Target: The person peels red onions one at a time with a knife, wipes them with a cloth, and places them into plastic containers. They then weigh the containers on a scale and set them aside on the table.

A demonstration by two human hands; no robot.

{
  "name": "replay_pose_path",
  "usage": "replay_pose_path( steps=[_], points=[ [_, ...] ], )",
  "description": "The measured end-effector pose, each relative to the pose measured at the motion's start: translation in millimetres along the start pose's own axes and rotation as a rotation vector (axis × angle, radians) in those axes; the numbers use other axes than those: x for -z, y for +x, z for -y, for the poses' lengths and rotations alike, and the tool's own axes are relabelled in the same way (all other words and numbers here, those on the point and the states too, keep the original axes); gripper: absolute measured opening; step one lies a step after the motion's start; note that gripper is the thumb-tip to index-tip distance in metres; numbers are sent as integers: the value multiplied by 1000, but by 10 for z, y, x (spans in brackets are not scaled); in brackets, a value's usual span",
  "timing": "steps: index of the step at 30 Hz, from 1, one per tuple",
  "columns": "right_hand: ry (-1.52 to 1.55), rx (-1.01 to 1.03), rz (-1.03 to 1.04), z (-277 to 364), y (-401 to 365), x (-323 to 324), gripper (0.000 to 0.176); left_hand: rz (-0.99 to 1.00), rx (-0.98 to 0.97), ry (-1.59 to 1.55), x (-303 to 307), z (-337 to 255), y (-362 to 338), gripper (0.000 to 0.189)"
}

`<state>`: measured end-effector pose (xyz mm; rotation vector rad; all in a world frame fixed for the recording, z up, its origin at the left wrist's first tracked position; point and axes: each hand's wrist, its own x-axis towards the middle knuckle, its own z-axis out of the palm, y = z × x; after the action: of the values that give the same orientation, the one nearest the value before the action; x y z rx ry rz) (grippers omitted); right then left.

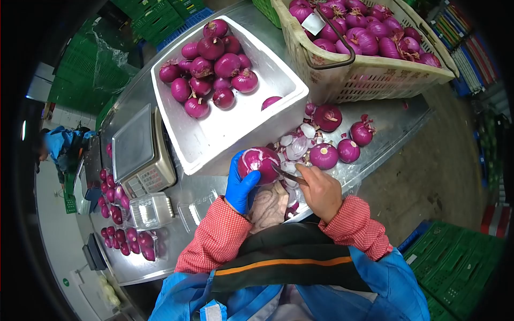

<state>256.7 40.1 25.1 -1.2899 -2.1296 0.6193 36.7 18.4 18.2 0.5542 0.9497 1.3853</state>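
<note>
Widest thing in shot is the long stainless-steel table (399, 125), running from lower left up to top right. On its far end sits the big cream woven-plastic basket (369, 80), heaped with unpeeled red onions. Just beside it, nearer the middle, is the white foam box (235, 123), tilted towards the person, with a cluster of glossy peeled onions (211, 69) gathered in its upper corner and one lone onion against the right wall. Left of the box comes the grey digital scale (134, 142), and below that a clear plastic clamshell tray (151, 210). Rows of small peeled onions (120, 235) line the table's left edge.

Now to the action, front and centre. The left hand (241, 184), in a blue rubber glove, is curled under and around a round purple-red onion (259, 163), held up just above the table edge, right in front of the foam box. The bare right hand (321, 190) is closed around a small dark-bladed knife (285, 174), its blade laid against the onion's lower right side. Behind them lie four loose trimmed onions (324, 156) and a scatter of pale peel scraps (294, 147).
</note>
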Motion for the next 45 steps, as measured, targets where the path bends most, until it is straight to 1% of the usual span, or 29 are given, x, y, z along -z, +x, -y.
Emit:
replay_pose_path(
  steps=[3, 7, 9, 10, 13, 16, 18, 20, 22, 25, 28, 31, 32, 35, 38, 41, 42, 44, 45],
  points=[
    [-26, 5, -28, -28, 17, -13, 37, 23, -74, 80, 24, 41, 13, 74],
    [-31, -38, -44, -71, 27, -48, 36, 78, -177, 296, 65, 61, 14, 77],
    [213, -236, 75, -176, 24, -169, 29, 133, -241, 411, 29, 23, -8, 78],
    [335, -336, 133, -234, 23, -228, 27, 157, -197, 383, -61, -6, -65, 80],
    [676, -497, 302, -333, 52, -304, 28, 174, -118, 335, -51, 74, -46, 80],
    [1164, -716, 299, -295, 126, -153, 30, 150, -38, 223, 0, 136, 6, 79],
    [997, -505, 185, -221, 184, -168, 32, 149, 12, 169, -5, 130, -9, 79],
    [832, -393, 110, -250, 215, -227, 33, 154, 48, 114, -99, 65, -33, 79],
    [676, -371, 74, -322, 247, -344, 34, 162, 114, 7, -94, 72, -37, 80],
    [256, -417, 176, -292, 242, -211, 36, 182, 162, -83, -80, 6, -32, 80],
    [183, -234, 61, -62, 206, 57, 38, 144, 163, -80, -17, -46, -31, 79],
    [-25, 97, 54, -19, 144, 199, 45, 136, 136, -81, -25, -50, 22, 78],
    [1, 140, -13, -28, 143, 180, 41, 133, 118, -77, -41, -52, 26, 79],
    [-42, 111, -25, -74, 121, 141, 38, 135, 80, -52, -39, -44, 44, 80],
    [-83, 56, -14, -107, 96, 99, 41, 138, 58, -13, -40, -35, 52, 82],
    [-32, -67, 37, -122, 77, 62, 34, 162, 4, 61, -14, 12, 49, 84],
    [65, -76, 42, -147, 67, 23, 31, 175, -21, 90, -12, 22, 55, 85],
    [259, -90, 56, -208, 40, -95, 27, 175, 3, 100, -9, -1, 64, 86],
    [383, -203, 202, -213, 42, -117, 28, 175, 15, 105, -12, -8, 65, 86]
  ],
)
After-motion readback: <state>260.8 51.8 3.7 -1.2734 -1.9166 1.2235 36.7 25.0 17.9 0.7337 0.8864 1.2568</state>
